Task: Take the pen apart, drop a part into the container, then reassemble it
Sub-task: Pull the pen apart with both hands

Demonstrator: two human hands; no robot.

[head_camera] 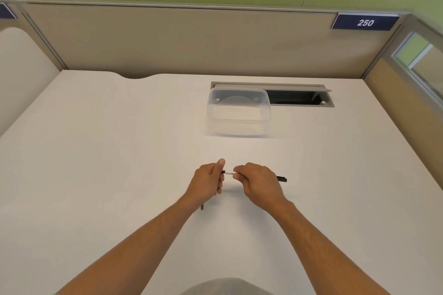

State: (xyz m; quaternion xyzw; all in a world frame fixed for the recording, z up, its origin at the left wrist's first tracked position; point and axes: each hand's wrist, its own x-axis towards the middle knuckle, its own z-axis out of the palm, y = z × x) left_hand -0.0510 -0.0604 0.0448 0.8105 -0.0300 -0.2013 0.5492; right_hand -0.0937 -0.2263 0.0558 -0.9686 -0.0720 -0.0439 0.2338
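A thin pen (229,172) with a white middle and dark ends is held level above the white desk (119,151). My left hand (207,182) grips its left end with the thumb raised. My right hand (259,183) pinches the shaft from the right, and the pen's dark capped end (282,179) sticks out past that hand. A small dark piece (202,206) shows below my left wrist, mostly hidden; I cannot tell what it is. A clear plastic container (238,112), open on top, stands on the desk well beyond the hands.
Behind the container an open cable hatch (297,97) is set into the desk. Beige partition walls enclose the desk at the back and both sides, with a blue "250" sign (365,22) at the upper right.
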